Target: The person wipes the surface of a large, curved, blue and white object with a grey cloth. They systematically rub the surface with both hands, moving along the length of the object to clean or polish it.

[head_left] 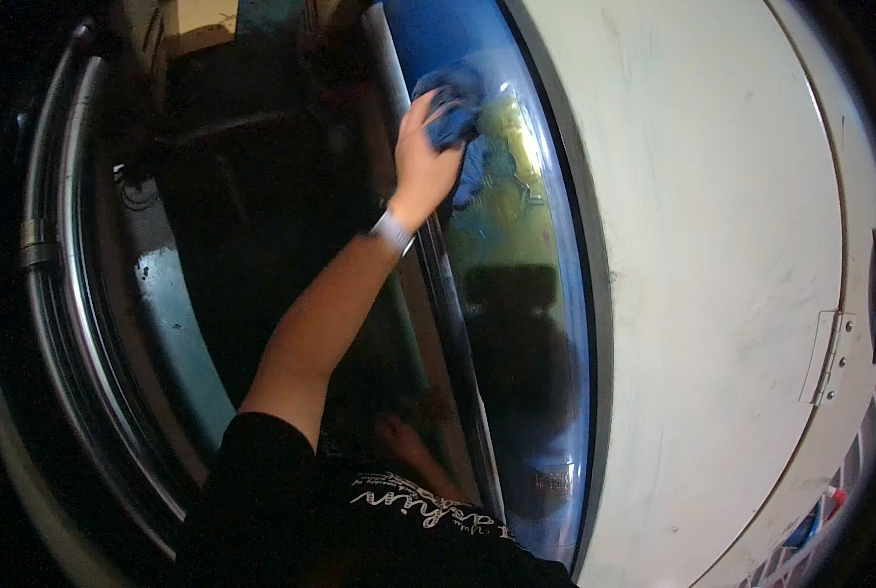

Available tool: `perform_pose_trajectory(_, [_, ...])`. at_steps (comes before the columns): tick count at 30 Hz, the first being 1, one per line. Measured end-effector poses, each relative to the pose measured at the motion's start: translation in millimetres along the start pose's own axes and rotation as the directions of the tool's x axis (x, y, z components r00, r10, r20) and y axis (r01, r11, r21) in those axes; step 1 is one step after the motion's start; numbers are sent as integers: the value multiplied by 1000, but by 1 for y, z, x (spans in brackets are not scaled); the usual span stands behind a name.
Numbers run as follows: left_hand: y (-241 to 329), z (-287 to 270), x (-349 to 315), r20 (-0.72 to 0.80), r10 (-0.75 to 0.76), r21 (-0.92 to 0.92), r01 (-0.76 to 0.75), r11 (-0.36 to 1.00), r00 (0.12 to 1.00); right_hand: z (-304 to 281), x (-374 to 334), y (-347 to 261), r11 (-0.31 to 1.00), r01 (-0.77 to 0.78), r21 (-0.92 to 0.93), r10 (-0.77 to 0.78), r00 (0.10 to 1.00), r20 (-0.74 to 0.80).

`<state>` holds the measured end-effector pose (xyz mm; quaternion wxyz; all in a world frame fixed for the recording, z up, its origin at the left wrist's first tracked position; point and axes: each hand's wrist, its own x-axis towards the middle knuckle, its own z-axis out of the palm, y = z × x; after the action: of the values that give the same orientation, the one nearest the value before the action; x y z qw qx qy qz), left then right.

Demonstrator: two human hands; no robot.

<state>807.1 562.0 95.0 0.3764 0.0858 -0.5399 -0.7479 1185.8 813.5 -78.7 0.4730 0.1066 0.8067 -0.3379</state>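
My left hand (pixel 428 162) reaches up and away, its fingers closed round a bunched blue cloth (pixel 450 98). It presses the cloth to the far part of a glossy, curved, blue-edged surface (pixel 477 39), and the hand is slightly blurred. A pale band (pixel 393 231) circles the left wrist. The shiny surface mirrors the cloth and dark shapes. Below, in the shadow beside my black shirt, a dim skin-coloured shape (pixel 413 456) shows; it may be my right forearm and hand, but its fingers cannot be made out.
On the right stands a large off-white panel (pixel 712 245) with a metal hinge (pixel 830 358). A dark metal bar (pixel 448 294) runs along the glossy surface's left edge. Curved shiny metal rods (pixel 80 255) line the far left, next to a grey-blue strip (pixel 178 323). Deep shadow fills the middle.
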Motion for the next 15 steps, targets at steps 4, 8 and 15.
perform_pose_trajectory(4, [18, -10, -47, 162, 197, 411, -248, 877, 967, 0, -18, -14, 995, -31, -95, 32, 1000, 1])
perform_pose_trajectory(8, [34, -36, -151, 435, 29, 237, -146, 960, 900, 35, -6, 85, 944, 280, -177, -271, 960, 72])
perform_pose_trajectory(15, [22, -27, -57, 60, 154, 152, -162, 975, 986, -7, -6, -21, 997, -34, 63, 30, 998, 53])
